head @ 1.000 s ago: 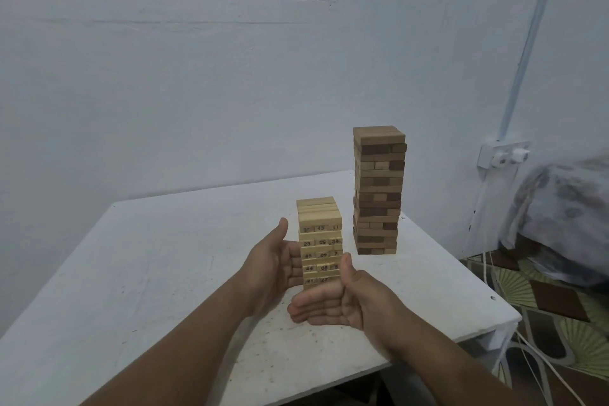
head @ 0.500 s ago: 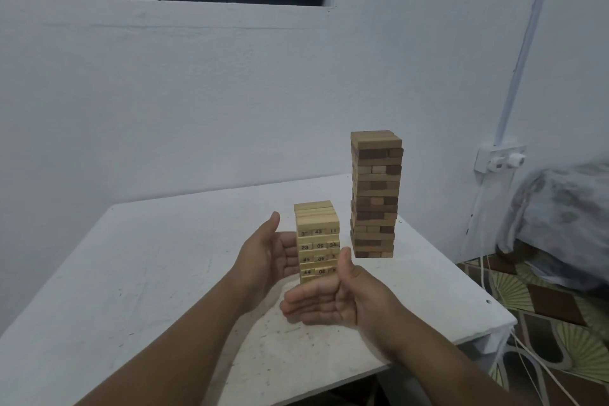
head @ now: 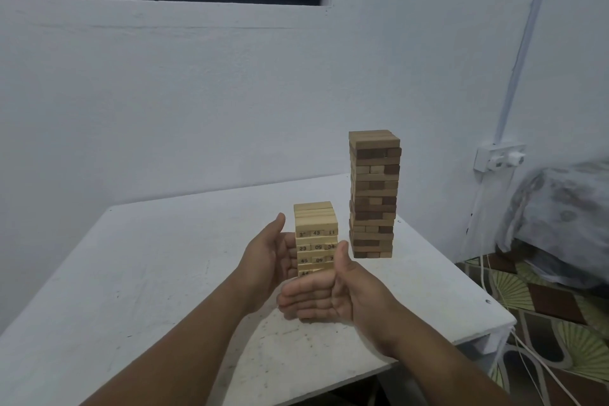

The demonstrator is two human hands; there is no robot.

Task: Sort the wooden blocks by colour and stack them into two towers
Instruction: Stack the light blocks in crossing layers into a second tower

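A short tower of pale numbered wooden blocks (head: 316, 234) stands on the white table (head: 158, 273). Behind it to the right rises a taller tower of brown and dark brown blocks (head: 374, 194). My left hand (head: 268, 262) is flat and upright against the pale tower's left side, fingers straight. My right hand (head: 329, 295) lies in front of the tower's base, palm facing it, thumb up, hiding the lowest layers. Neither hand grips a block.
The table's right edge (head: 494, 316) drops off close to the brown tower. A wall socket with cables (head: 499, 156) and a covered object (head: 560, 224) sit to the right. A patterned floor lies beyond the table edge.
My hands and the view have shifted only slightly; the right hand has moved a little closer in front of the pale tower. Both towers stand as before.
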